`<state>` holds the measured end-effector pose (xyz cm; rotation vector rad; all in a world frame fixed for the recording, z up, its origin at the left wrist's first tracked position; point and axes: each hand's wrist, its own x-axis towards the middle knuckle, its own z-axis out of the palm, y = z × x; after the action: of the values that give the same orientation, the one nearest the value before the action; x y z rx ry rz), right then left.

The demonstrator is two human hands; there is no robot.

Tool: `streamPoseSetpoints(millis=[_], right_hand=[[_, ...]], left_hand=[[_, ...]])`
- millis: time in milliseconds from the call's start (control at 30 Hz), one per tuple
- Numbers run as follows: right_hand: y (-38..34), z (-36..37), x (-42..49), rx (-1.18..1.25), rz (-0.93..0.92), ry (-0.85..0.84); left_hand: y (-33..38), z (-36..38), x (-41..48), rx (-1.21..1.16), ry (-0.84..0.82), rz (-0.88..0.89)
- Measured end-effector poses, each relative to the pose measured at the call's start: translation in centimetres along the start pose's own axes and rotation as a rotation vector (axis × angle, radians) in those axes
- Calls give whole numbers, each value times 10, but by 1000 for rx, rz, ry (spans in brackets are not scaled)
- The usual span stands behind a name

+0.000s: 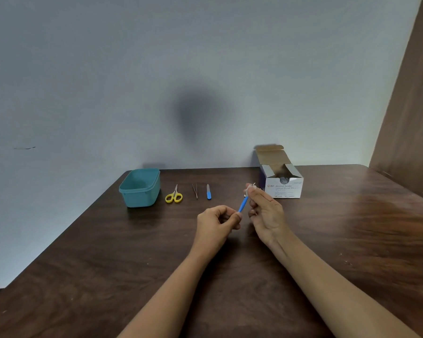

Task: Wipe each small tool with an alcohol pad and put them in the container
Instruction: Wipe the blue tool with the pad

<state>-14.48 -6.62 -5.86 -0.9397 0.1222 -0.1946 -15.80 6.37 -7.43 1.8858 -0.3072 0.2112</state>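
A pale wall (108,81) fills the upper part of the view, with a soft dark shadow at its middle and a brown wood panel (410,106) cut off by the right edge. Below it lies the dark wood table (83,276), whose near edge runs out of frame. Two bare forearms reach in from the bottom.

At the back right stands a white box (285,189) of alcohol swabs, its flaps open. What is inside is too dim to make out. At the back left sits the teal container (139,196), open at the top. Its floor is not in view.

To the right of it three tools lie in a row, each with its long axis running away from the person: yellow scissors (174,195) with blades pointing to the wall, thin tweezers (195,191), and a blue file (208,192).

The left grip (215,222) is curled, thumb and fingers clamped on the near end of a blue tool (243,204) held above the table in front of the row. The tool slants up and away to the right. Its far tip is hidden, so what kind of tool it is cannot be told.

The right grip (264,211) pinches a small white pad (249,190) round that far end between thumb and fingertips, just in front of the box
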Motion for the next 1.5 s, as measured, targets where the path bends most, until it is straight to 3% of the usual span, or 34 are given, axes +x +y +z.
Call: streamPoseSetpoints(millis=[233, 400, 600, 833, 1167, 1500], right_hand=[[1, -1, 1, -69, -48, 115], [-1, -1, 0, -116, -71, -25], [-2, -2, -6, -356, -87, -168], [2, 2, -8, -374, -205, -9], [2, -3, -7, -434, -104, -268], [8, -1, -4, -375, -195, -146]], left_hand=[[1, 0, -1, 19, -13, -9], [0, 0, -1, 31, -15, -4], [0, -1, -2, -15, -1, 0], [2, 1, -1, -4, -20, -14], [2, -1, -2, 14, -36, -23], [2, 0, -2, 8, -6, -21]])
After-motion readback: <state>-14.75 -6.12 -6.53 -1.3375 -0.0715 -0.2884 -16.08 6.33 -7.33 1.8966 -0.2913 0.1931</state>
